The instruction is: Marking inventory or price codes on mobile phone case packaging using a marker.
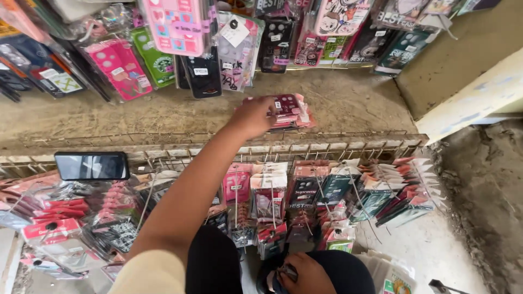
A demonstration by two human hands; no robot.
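My left hand (255,115) is stretched out forward, shut on a small stack of packaged phone cases (293,110) in pink and dark red, held in front of the dusty concrete ledge (348,98). My right hand (306,274) is low near my lap, fingers closed around a small dark item (284,272) that I cannot make out. A wire rack (327,147) below the left hand carries rows of packaged phone cases (269,190) hanging on hooks.
More packaged cases hang along the top, such as a pink one (121,68) and a black one (202,73). A dark phone (91,165) rests on the rack at left. A pale beam (474,100) and rough concrete floor (479,179) lie to the right.
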